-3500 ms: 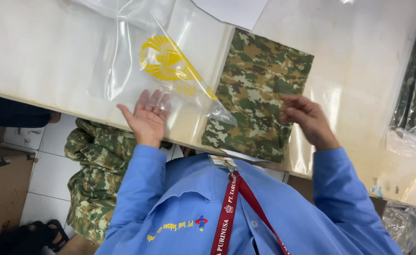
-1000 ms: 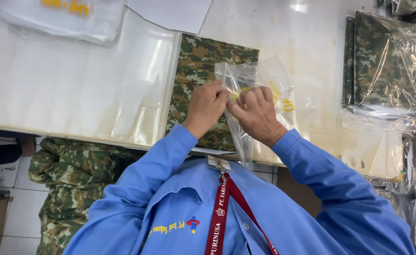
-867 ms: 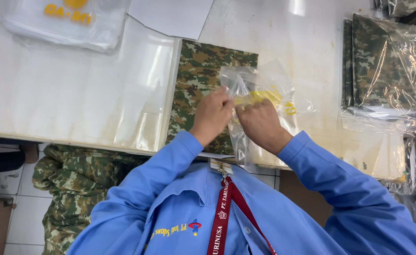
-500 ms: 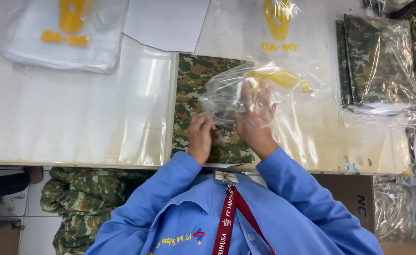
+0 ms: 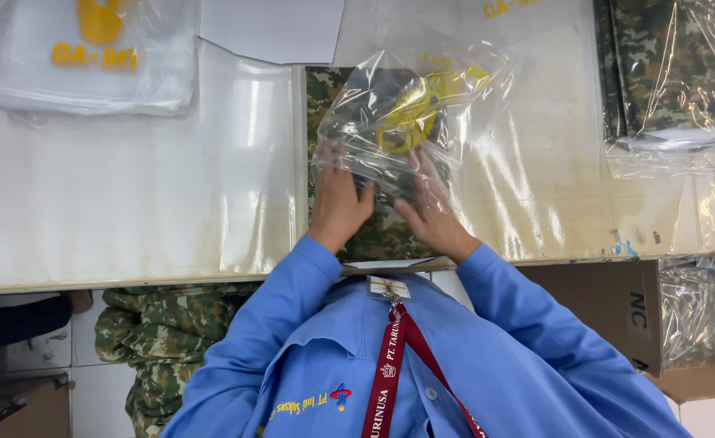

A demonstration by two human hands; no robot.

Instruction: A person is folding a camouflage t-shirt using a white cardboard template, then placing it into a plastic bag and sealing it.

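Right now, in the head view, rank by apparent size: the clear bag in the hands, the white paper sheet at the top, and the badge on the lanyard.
1. Clear bag, largest.
2. White paper sheet, partly cut off by the frame edge.
3. Badge, smallest.

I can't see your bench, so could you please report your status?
Left hand and right hand grip clear plastic bag with yellow print. Bag over folded camouflage garment. Nothing blocking.

Garment packing workshop: white work table (image 5: pixel 130 211), stacked printed polybags (image 5: pixel 90 57) upper left, bagged camouflage garments (image 5: pixel 674 73) upper right, cardboard cartons (image 5: pixel 617 308) lower right.
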